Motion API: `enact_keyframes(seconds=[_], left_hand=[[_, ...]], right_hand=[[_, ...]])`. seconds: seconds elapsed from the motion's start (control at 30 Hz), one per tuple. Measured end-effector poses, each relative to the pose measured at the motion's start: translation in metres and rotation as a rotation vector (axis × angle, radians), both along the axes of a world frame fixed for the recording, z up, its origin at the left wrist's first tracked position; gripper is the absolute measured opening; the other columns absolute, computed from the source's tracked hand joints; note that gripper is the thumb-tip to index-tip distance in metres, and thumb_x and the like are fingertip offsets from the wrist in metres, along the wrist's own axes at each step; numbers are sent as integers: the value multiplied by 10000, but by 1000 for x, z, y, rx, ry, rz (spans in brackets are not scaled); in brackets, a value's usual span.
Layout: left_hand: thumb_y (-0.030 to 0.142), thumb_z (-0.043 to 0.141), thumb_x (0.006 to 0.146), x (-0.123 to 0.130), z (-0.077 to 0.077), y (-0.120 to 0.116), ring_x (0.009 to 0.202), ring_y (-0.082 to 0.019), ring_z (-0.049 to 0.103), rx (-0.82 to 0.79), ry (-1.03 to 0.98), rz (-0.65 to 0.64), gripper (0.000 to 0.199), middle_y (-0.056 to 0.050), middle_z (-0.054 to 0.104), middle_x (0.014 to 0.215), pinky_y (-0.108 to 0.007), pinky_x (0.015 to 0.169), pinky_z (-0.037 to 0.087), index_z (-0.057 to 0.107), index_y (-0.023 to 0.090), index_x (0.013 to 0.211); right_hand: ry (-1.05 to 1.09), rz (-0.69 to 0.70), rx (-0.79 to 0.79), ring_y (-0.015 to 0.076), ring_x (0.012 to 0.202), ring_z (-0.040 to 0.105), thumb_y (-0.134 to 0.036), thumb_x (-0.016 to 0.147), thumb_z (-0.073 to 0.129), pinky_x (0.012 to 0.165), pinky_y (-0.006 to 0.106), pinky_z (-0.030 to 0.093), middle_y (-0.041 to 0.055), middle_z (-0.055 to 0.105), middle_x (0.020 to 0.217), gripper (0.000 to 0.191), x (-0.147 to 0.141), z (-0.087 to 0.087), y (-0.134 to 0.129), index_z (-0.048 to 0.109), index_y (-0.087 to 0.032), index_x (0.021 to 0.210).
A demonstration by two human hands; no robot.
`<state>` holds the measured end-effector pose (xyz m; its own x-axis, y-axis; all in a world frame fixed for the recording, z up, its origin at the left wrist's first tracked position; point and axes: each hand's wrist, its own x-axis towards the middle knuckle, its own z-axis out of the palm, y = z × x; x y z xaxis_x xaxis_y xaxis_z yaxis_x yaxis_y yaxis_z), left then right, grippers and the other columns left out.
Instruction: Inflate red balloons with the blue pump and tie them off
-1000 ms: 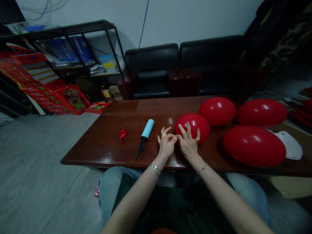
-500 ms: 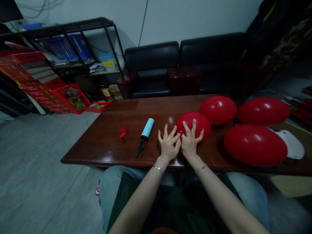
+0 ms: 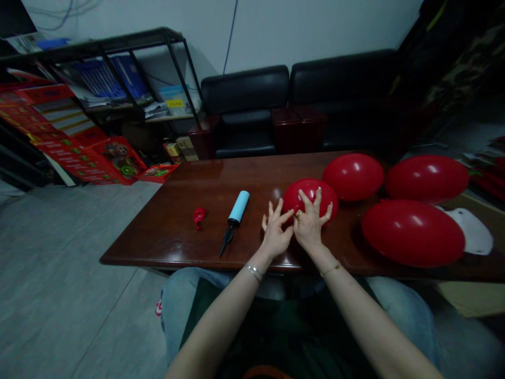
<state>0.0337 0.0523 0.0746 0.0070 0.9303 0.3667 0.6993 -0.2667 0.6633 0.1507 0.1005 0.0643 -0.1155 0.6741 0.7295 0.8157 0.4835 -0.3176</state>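
An inflated red balloon (image 3: 311,187) rests on the brown table, its neck end toward me. My left hand (image 3: 277,231) pinches at the neck with thumb and forefinger, the other fingers spread. My right hand (image 3: 310,223), with a ring on one finger, also pinches the neck while its outer fingers lie against the balloon's side. The neck itself is mostly hidden between the fingertips. Left of my hands lies a hand pump (image 3: 239,208) with a light blue barrel and black nozzle end. Farther left is a small limp red balloon (image 3: 199,216).
Three more inflated balloons sit to the right: one behind (image 3: 353,176), one at far right (image 3: 428,176) and one nearer me (image 3: 412,231). A white flat piece (image 3: 473,234) lies beside them. Beyond the brown table (image 3: 158,231) stand black armchairs (image 3: 246,110) and a shelf (image 3: 165,37).
My left hand has turned slightly and its fingers have shifted right along the balloon's neck. The right fingers have moved a little over the balloon. The pump and other balloons stay put.
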Motion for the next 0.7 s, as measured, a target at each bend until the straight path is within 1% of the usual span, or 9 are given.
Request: enact_keyframes(seconds=[0.07,0.1,0.17,0.23,0.3,0.37,0.5,0.63,0.7], left_hand=[[65,511,819,-3,4,5,1558,-321,165,-40,-87,-24,806,-3,199,1679,-645,1199,289,370,391,1543],[60,514,813,-5,7,7,1556,-333,166,-39,-79,-27,821,-6,191,1680,-658,1183,309,362,398,1546],[64,521,826,-9,12,8,1561,-351,122,25,41,10,751,12,223,1672,-729,1175,232,457,417,1486],[89,539,860,-16,17,7,1566,-341,113,173,222,45,613,17,339,1634,-764,1184,76,578,405,1385],[150,559,911,-23,21,6,1557,-309,193,343,383,8,480,-9,486,1552,-730,1197,-53,620,364,1337],[213,555,961,-32,24,8,1518,-282,318,461,495,-74,372,-31,619,1431,-692,1200,-124,639,326,1306],[205,497,1015,-45,32,15,1443,-227,456,519,610,-169,283,-22,725,1275,-639,1210,-161,686,302,1203],[214,473,1027,-50,45,18,1444,-204,455,470,678,-239,261,-1,728,1269,-619,1229,-142,709,297,1103],[206,468,1019,-48,50,17,1458,-211,429,433,684,-237,257,4,717,1287,-616,1237,-125,712,283,1045]], right_hand=[[-18,2,5,287,1579,77,-171,906,459,1215,628,-40,18,501,1543,285,1,0,-1,704,-219,768],[-20,3,9,287,1578,79,-171,907,463,1214,628,-37,20,503,1542,279,1,0,-1,706,-221,780],[-16,11,14,285,1578,85,-168,909,468,1215,623,-35,20,508,1537,270,2,0,-2,703,-222,788],[-16,28,13,282,1579,81,-162,907,469,1218,614,-41,20,504,1540,266,3,1,-2,696,-217,782],[-27,47,12,271,1580,71,-154,906,467,1222,603,-52,22,506,1539,262,5,1,-2,693,-214,790],[-41,57,16,256,1582,58,-152,909,465,1226,590,-66,26,518,1529,263,7,2,-2,690,-211,788],[-106,99,17,245,1584,12,-152,923,464,1225,581,-91,27,511,1537,276,11,4,-2,693,-208,779],[-197,139,48,236,1584,-25,-148,936,461,1224,586,-104,20,481,1562,288,15,5,-3,720,-217,830],[-231,140,79,228,1584,-29,-158,950,457,1225,583,-111,22,495,1552,294,15,5,-3,729,-221,858]])
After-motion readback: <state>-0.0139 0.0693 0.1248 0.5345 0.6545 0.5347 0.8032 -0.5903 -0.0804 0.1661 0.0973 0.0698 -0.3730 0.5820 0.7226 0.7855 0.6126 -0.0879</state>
